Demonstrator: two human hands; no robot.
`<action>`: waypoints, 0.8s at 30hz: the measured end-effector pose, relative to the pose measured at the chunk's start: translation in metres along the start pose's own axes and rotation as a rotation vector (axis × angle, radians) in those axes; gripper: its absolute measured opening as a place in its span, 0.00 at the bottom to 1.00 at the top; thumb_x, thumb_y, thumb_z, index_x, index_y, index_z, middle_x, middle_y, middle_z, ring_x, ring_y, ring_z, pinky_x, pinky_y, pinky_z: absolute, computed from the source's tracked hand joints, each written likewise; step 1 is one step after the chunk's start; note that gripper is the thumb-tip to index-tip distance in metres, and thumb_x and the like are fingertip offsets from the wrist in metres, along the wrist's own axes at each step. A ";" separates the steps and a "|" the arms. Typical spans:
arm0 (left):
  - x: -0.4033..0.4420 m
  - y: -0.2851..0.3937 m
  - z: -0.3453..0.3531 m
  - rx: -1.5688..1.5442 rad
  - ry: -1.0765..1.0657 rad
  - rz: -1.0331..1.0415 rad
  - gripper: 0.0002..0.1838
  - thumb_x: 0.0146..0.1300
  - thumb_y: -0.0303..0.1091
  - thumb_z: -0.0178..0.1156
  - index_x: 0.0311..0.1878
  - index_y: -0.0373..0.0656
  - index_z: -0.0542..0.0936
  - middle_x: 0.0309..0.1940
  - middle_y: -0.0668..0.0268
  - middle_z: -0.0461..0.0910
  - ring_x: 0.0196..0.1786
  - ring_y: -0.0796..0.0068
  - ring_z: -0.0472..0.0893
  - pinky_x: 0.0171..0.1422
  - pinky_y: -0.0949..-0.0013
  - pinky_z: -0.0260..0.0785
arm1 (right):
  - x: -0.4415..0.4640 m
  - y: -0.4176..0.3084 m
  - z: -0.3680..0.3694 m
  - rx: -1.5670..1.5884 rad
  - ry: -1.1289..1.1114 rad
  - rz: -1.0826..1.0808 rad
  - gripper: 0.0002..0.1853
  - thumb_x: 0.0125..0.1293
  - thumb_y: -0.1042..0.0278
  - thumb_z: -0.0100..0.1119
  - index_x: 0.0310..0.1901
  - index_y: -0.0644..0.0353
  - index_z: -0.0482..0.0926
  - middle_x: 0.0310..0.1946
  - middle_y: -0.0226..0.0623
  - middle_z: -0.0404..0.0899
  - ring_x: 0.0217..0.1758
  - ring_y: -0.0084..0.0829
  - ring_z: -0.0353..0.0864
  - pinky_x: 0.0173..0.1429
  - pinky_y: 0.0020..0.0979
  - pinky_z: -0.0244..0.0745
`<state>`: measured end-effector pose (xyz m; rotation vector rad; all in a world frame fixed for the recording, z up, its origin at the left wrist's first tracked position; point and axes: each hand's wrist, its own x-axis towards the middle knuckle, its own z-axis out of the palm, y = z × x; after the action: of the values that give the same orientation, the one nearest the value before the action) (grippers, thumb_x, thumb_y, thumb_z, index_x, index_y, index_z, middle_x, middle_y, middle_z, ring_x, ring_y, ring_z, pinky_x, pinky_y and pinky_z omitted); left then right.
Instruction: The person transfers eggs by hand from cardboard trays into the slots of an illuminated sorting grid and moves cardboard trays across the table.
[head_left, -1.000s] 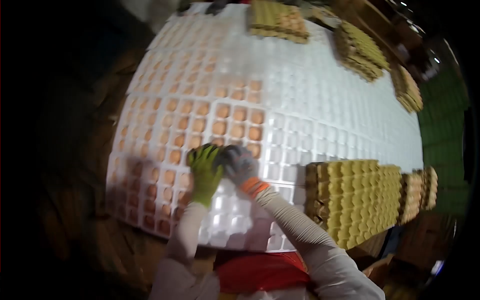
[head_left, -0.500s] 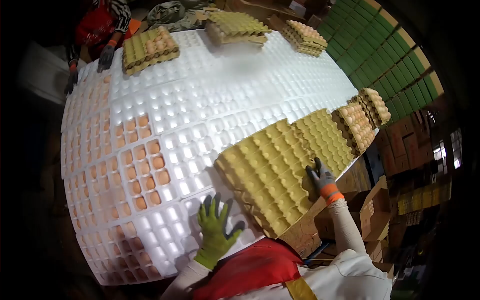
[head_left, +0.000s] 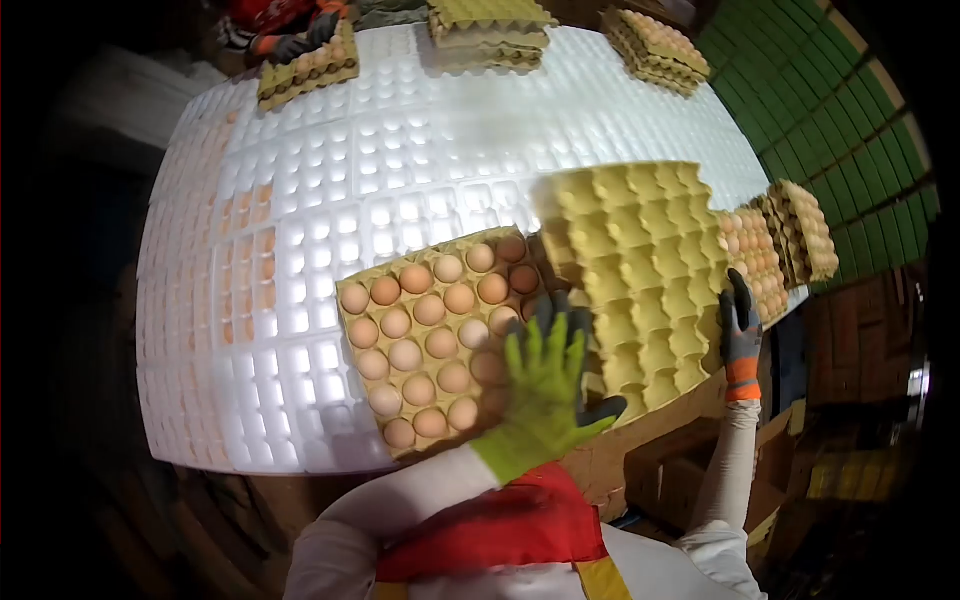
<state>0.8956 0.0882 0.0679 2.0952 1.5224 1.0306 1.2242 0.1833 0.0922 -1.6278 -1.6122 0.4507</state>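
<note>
Yellowish cardboard forms the egg tray (head_left: pixel 416 335), which lies on white trays (head_left: pixel 310 310) at the near side, set with rows of eggs (head_left: pixel 429 310). The left hand (head_left: pixel 545 390) is spread over its right part, hiding several eggs; contact cannot be told. Just beside, a second tray (head_left: pixel 650 270) stands tilted, between the first and the egg stacks (head_left: pixel 752 250) farther right. The right hand (head_left: pixel 741 335) is at its right edge, whether pinching cannot be told. Across, another person's hands (head_left: pixel 291 46) are at a distant tray (head_left: pixel 325 75).
</note>
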 end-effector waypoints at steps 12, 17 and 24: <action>-0.040 -0.003 -0.011 0.127 -0.003 -0.044 0.22 0.64 0.43 0.65 0.59 0.46 0.82 0.64 0.56 0.77 0.73 0.46 0.68 0.77 0.33 0.48 | 0.020 0.141 0.035 -0.622 -0.058 -0.031 0.21 0.78 0.54 0.54 0.65 0.55 0.78 0.56 0.54 0.81 0.60 0.53 0.77 0.65 0.45 0.70; -0.133 -0.058 -0.109 0.283 0.156 -0.250 0.22 0.59 0.36 0.68 0.57 0.45 0.82 0.56 0.60 0.81 0.59 0.52 0.78 0.65 0.49 0.68 | 0.003 0.019 0.043 -0.547 -0.014 -0.254 0.23 0.69 0.63 0.65 0.64 0.55 0.78 0.57 0.48 0.79 0.61 0.51 0.77 0.66 0.47 0.73; -0.146 -0.079 -0.135 0.258 -0.142 -0.307 0.22 0.59 0.36 0.70 0.56 0.43 0.82 0.50 0.60 0.82 0.51 0.54 0.81 0.52 0.54 0.75 | -0.118 -0.167 0.204 -0.317 -0.906 -1.038 0.32 0.46 0.54 0.78 0.53 0.57 0.79 0.53 0.41 0.79 0.55 0.45 0.77 0.59 0.44 0.69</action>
<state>0.7217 -0.0358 0.0558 1.9589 1.9097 0.5899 0.9480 0.1078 0.0537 -0.5190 -3.0235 0.3779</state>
